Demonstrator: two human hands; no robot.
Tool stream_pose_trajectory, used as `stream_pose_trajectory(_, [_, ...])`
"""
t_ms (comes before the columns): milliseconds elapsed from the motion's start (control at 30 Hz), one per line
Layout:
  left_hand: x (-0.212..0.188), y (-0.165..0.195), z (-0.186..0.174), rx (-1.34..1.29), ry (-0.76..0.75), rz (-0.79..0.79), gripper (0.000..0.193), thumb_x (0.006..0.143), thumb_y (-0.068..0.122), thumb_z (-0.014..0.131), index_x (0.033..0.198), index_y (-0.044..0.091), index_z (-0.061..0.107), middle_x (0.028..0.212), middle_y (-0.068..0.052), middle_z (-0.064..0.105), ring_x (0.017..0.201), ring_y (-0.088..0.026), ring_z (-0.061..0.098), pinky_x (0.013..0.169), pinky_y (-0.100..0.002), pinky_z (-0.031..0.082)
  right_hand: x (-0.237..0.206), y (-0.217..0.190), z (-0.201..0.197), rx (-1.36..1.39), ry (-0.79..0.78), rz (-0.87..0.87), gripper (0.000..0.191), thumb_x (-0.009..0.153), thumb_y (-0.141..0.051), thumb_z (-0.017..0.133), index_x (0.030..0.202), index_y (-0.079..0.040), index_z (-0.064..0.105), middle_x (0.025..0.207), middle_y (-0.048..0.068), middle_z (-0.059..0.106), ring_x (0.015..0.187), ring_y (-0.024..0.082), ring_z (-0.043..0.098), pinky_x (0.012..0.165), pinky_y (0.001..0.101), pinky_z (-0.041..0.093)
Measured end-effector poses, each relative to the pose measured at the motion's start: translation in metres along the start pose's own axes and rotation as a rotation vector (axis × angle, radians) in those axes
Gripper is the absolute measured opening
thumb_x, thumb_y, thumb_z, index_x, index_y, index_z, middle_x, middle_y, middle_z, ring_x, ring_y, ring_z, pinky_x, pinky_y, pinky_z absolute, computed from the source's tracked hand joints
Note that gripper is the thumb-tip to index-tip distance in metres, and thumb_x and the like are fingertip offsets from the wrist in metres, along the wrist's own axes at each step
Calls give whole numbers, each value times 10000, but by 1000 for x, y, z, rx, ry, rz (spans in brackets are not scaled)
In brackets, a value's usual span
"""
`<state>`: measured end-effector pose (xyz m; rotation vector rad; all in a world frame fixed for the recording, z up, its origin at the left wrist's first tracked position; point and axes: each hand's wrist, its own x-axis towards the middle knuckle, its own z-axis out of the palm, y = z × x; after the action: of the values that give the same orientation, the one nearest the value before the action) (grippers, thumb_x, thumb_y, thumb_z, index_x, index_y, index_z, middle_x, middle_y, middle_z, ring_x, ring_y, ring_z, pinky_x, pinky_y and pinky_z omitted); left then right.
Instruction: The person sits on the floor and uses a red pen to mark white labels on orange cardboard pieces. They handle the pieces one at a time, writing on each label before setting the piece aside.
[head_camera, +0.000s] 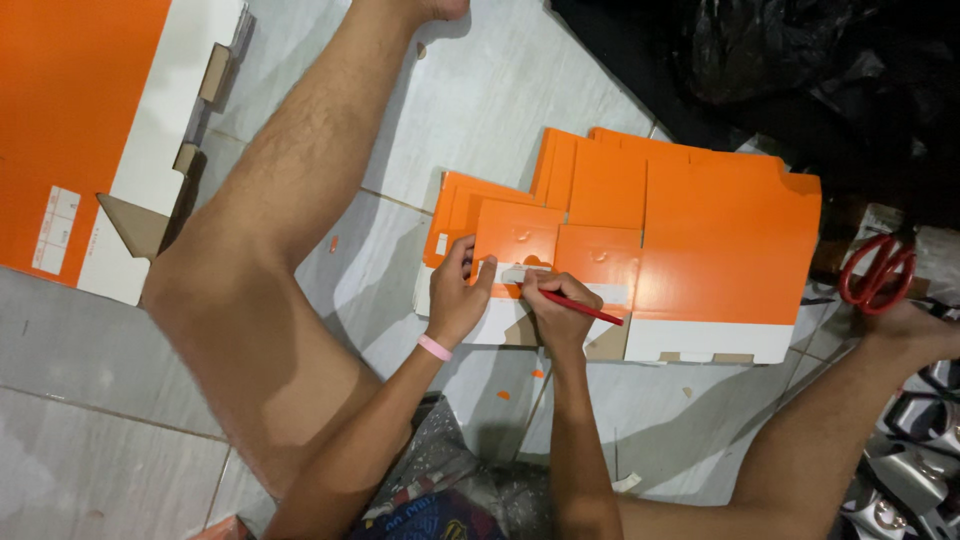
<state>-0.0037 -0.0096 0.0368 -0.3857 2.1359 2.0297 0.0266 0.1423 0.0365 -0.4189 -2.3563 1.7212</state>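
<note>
Two hands are kept on a flattened orange-and-white carton (700, 260) on the tiled floor (100, 400), the left hand (458, 300) pressing a small pale template (516, 272) steady while a red pencil (585, 309) is gripped in the right hand (560, 318) for marking.

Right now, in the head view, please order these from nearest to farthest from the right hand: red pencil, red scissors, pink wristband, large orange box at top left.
1. red pencil: held in the right hand.
2. pink wristband: on the left wrist, just left.
3. red scissors: on the floor, far right.
4. large orange box: top left corner.
</note>
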Motion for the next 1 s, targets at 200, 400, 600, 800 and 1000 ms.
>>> stream_pose_trajectory(200, [0,1,0,9,-7,-38,320,957,92,656,1250,-22,593,1022,-113,738,883,-159,718,776,-289,579,0,2,0,60,27,57,216,872,-17,789,706,10,652,803,98,764,823,163,759,759,279,584])
stream_pose_trajectory(400, [0,2,2,-5,-10,-25,326,952,77,651,1256,-23,588,1034,-108,738,897,-148,719,785,-285,575,1,-3,-1,-39,15,8,246,875,-24,805,699,9,635,761,91,749,757,137,734,707,261,567])
stream_pose_trajectory(600, [-1,2,1,8,-17,-10,304,971,84,656,1250,-23,598,1023,-114,722,895,-149,708,783,-287,583,-1,-2,1,-50,50,-35,259,881,-18,798,690,5,625,751,85,747,756,127,735,706,255,564])
stream_pose_trajectory(800, [-2,4,1,17,-9,-44,318,954,89,659,1246,-20,595,1017,-105,732,873,-150,713,769,-286,577,-6,13,-9,83,86,120,278,889,3,816,696,20,616,760,118,739,692,125,657,683,266,542])
stream_pose_trajectory(1000, [-1,2,1,-9,-16,-22,316,958,84,656,1249,-23,598,1030,-104,732,889,-154,713,781,-285,577,-10,21,-14,67,193,54,218,886,-11,776,729,25,630,879,143,772,782,139,728,731,277,594])
